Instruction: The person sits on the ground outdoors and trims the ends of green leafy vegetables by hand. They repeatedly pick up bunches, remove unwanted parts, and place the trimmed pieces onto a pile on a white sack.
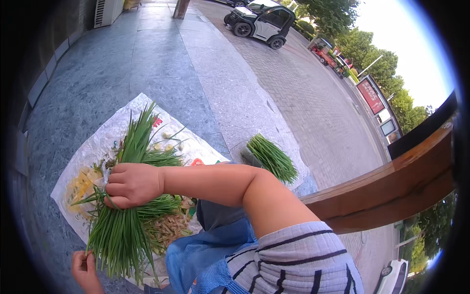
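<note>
Green chive-like stalks (pixel 128 215) make up a thick bunch that the right hand (pixel 131 185) grips around its middle, fingers (pixel 117 188) wrapped tight about the stems. The arm reaches across from the right in a grey striped short sleeve (pixel 293 262). The bunch lies lengthwise over a white plastic sheet (pixel 93 147) spread on the grey stone pavement (pixel 161 63): its tips fan out toward the sheet's far edge, and its cut ends hang past the near edge. The left hand (pixel 85 269) is down at the sheet's near left corner, its fingers (pixel 90 258) pinched narrowly on a few stalks at the lower end of the bunch.

Around the bunch, the sheet carries loose trimmings (pixel 169 226), pale and yellowish, mostly near its right edge, with more scraps and a yellowish patch toward its left edge. A blue cloth (pixel 205 255) lies over the person's lap, just beside the sheet's near right corner.

A second, smaller bundle of green stalks (pixel 274 158) lies off the sheet, well apart to the right, on the pavement. A brown wooden beam (pixel 391 191) crosses the right side of the view. Far off, on the paved road, stands a small black and white car (pixel 262 22), with trees (pixel 382 63) beyond it.
</note>
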Demonstrator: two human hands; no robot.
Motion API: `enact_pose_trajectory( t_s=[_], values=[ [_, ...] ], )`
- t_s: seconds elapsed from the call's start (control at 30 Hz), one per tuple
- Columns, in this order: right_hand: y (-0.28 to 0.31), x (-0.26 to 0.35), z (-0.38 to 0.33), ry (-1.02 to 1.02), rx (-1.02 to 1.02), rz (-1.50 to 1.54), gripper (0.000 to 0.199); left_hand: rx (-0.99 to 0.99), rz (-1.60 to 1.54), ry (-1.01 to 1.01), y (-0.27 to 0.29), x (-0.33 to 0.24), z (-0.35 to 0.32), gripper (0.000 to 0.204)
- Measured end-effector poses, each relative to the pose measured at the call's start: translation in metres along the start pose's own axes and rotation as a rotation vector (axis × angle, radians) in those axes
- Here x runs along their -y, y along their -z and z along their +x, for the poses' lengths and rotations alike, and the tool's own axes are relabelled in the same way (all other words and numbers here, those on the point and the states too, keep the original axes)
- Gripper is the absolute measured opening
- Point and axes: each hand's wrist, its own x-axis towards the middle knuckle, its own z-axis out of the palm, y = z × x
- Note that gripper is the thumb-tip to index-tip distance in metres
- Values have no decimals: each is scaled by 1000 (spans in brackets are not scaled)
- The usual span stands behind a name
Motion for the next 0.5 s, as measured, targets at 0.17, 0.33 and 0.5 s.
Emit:
enact_pose_trajectory(
  t_s=[0.17, 0.33, 0.5],
  values=[
    [3, 5, -21, -49, 10, -50, 15, 96, 107, 191, -19, -27, 6, 24],
    [-5, 6, -19, -31, -47, -61, 14, 318, 320, 267, -6, -17, 18, 22],
    [-5, 2, -20, -23, -70, -52, 16, 333, 72, 264, -15, -29, 17, 28]
  ],
)
